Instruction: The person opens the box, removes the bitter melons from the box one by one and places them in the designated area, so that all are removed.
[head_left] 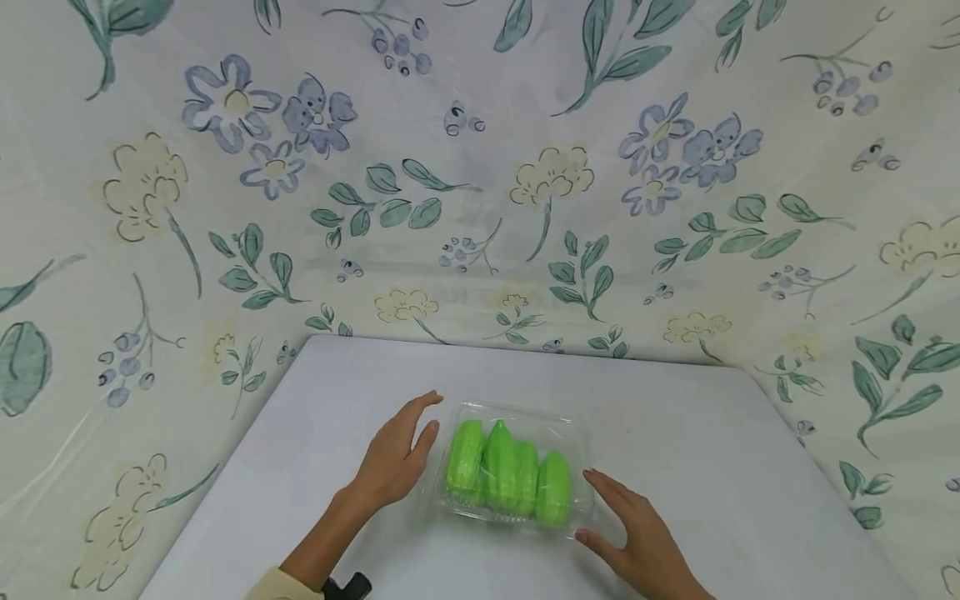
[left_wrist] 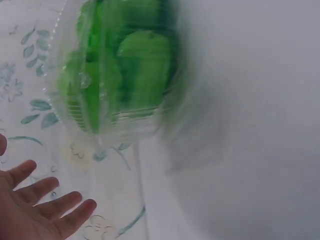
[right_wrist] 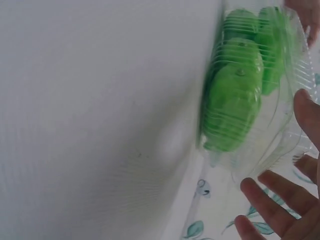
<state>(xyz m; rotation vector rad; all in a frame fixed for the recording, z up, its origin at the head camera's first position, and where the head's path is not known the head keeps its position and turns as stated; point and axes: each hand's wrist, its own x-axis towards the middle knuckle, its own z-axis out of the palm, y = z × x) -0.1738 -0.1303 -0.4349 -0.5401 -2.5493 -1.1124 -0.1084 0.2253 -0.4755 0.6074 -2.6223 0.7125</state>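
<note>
A clear plastic clamshell box [head_left: 558, 429] lies on the white table, closed and slightly skewed in the head view. Several bright green, elongated fruit-like pieces [head_left: 501, 471] sit side by side in it; their exact kind is unclear. My left hand [head_left: 392, 457] hovers by the box's left side, fingers extended and a gap between. In the left wrist view that hand [left_wrist: 42, 207] is spread and apart from the box [left_wrist: 100, 65]. On the right side, my right hand [head_left: 641, 537] has thumb and fingers spread at the box's edge; whether they touch is unclear.
The white table [head_left: 675, 433] spreads around the box on all sides. Behind and beside it hangs a floral-patterned cloth [head_left: 480, 208]. A dark object [head_left: 348, 586], perhaps a wrist camera, shows by the left sleeve [head_left: 281, 586].
</note>
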